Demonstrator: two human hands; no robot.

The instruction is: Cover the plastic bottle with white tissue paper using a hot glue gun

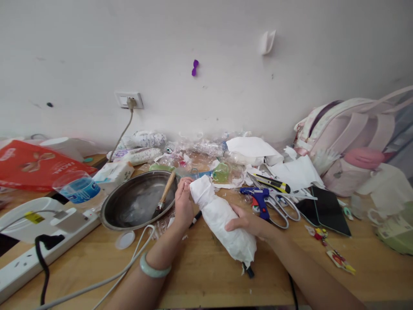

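The left hand (183,202) pinches the paper-wrapped bundle (222,219) at its narrow neck, fingers closed; the right hand (247,223) lies curled over its wide middle above the table (206,271).

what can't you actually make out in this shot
- Head view: what lies inside the white paper-wrapped bundle; the paper covers it, only a dark tip pokes out below.
- Right hand: its fingertips are behind the bundle.
- Left hand: its fingertips are tucked into the paper's end.
- Brush in the metal bowl: bristles too dark to read.
- Clutter of clear plastic by the wall: too jumbled to sort.
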